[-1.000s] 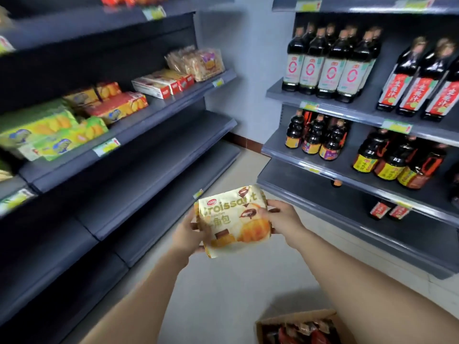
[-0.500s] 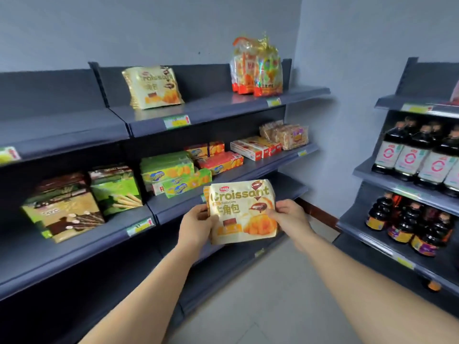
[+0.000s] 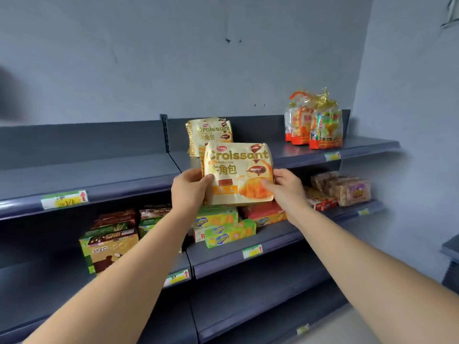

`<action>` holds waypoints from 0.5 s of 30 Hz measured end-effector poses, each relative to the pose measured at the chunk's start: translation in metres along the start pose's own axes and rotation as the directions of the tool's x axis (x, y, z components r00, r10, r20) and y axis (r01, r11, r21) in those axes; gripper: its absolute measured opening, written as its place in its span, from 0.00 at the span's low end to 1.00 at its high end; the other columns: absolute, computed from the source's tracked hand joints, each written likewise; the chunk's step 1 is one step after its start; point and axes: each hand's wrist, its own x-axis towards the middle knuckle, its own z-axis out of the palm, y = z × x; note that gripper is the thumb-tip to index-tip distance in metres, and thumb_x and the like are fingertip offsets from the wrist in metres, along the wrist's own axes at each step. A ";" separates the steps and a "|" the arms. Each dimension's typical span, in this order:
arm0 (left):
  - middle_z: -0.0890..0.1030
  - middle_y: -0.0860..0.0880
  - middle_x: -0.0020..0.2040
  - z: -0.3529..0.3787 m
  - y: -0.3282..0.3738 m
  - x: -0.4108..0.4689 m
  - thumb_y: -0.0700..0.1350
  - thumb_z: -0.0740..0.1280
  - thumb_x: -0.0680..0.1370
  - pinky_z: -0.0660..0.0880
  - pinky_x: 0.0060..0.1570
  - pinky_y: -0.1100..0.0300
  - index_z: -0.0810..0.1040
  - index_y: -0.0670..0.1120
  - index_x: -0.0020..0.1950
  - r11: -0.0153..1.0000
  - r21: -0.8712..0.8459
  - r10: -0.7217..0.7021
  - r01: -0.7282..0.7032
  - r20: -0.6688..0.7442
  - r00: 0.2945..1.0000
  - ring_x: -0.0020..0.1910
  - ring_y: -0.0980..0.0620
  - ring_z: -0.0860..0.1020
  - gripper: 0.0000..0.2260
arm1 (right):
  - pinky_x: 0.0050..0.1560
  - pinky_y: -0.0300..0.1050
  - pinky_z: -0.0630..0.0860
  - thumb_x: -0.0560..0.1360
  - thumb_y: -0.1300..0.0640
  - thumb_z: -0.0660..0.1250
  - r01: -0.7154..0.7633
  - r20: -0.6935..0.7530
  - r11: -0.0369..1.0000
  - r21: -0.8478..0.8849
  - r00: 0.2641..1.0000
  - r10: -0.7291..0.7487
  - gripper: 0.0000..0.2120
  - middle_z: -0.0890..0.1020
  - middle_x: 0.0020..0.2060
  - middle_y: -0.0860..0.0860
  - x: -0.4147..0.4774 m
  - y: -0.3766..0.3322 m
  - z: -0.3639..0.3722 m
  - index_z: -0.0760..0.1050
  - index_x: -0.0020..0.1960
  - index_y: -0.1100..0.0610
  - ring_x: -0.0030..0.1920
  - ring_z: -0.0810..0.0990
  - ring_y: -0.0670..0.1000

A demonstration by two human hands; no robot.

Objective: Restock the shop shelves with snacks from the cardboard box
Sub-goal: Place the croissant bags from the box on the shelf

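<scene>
I hold a cream and gold croissant bag upright in both hands, in front of the top grey shelf. My left hand grips its lower left edge and my right hand grips its lower right edge. Just behind it, a second identical croissant bag stands on that top shelf against the back panel. The cardboard box is out of view.
Orange and clear snack bags stand at the right end of the top shelf. The shelf below carries green and yellow cracker boxes, a red box, brown and green stick-biscuit boxes and wrapped cakes. Lower shelves are bare.
Both hands have lifted the croissant bag from mid-shelf height up to the top shelf, in front of the other croissant bag. My view has tilted up and turned left.
</scene>
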 end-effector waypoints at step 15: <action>0.83 0.51 0.54 0.040 0.006 0.157 0.44 0.66 0.79 0.80 0.54 0.49 0.75 0.48 0.68 0.997 0.062 0.040 -0.039 -0.011 0.999 0.51 0.51 0.82 0.17 | 0.53 0.44 0.77 0.77 0.61 0.67 0.120 0.094 0.992 -0.049 0.989 -0.115 0.20 0.79 0.60 0.50 0.173 -0.013 0.051 0.70 0.69 0.54 0.58 0.78 0.49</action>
